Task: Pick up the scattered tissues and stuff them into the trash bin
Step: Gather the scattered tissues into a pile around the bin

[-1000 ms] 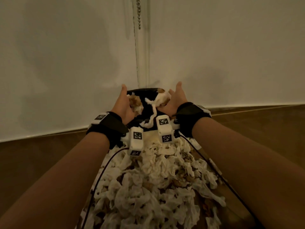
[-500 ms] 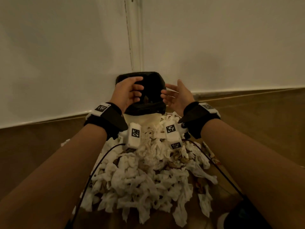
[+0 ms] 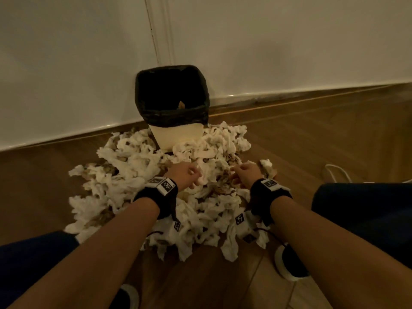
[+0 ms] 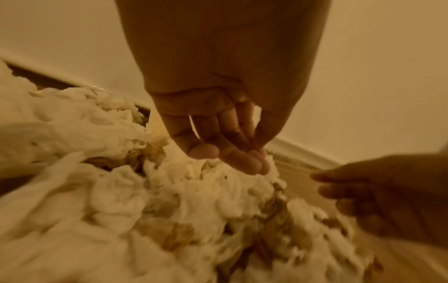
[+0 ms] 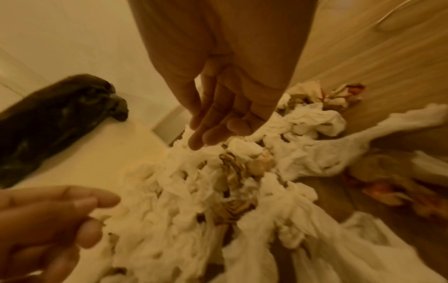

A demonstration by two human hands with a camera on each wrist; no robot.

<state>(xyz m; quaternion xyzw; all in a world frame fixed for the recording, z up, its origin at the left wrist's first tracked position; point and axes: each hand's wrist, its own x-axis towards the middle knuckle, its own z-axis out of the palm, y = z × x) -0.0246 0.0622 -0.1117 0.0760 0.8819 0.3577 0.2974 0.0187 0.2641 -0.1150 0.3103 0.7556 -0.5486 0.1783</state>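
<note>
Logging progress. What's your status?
Left hand and right hand open, low over the tissues, no grip. Bin upright by the wall, pile hugging its base. Nothing blocking.

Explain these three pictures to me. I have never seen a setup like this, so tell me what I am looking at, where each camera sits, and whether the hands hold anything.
There is no machine here: a person works with bare hands and wears three cameras. The wide picture comes from a camera on the head, looking down at both arms. The other two come from cameras strapped to the wrists, each looking along its own hand at the fingers.

On the wooden floor lies a heap of crumpled tissues, white with some brown stains. Behind it, against the wall, stands a pale trash bin lined with a black bag.

The left hand and the right hand are both down over the heap with fingers relaxed. Neither has a tissue in its grip yet; the fingertips are at or just above the pile.
</note>
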